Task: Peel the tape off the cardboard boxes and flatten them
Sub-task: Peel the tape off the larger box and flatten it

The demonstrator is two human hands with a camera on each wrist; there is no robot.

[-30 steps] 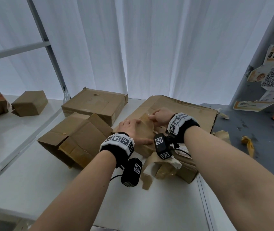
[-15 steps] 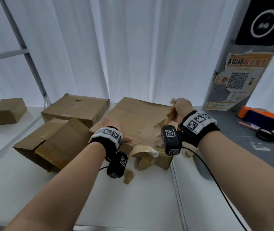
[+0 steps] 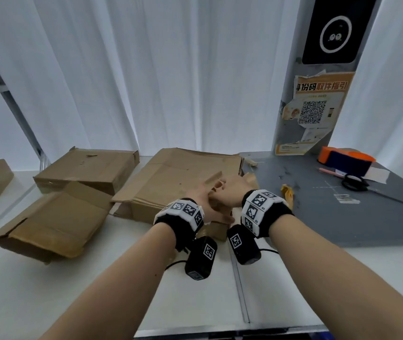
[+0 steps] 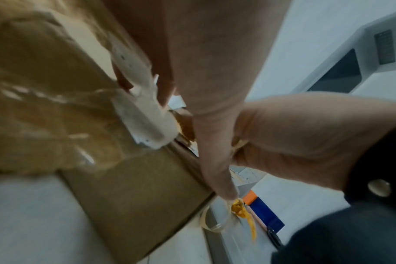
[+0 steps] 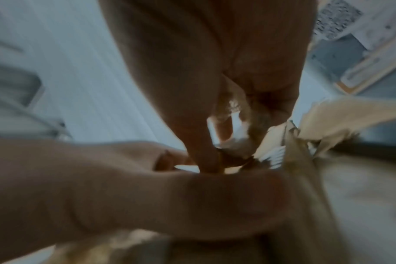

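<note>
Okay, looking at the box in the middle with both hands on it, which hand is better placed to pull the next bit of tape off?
Probably the right hand: it sits on the side toward the grey mat where a discarded tape scrap lies, while the left hand rests on the middle box, placed to steady it. The exact grip is blurred.

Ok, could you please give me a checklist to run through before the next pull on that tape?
1. Right hand pinches the tape: ok.
2. Left hand steadies the middle box: cannot tell, its grip is hidden or blurred.
3. Tape fully off the middle box: not ok, a strand hangs at its near corner.
4. Scissors apart from both hands: ok, on the grey mat.
5. Front left box flattened: not ok, flaps open, bulky.
</note>
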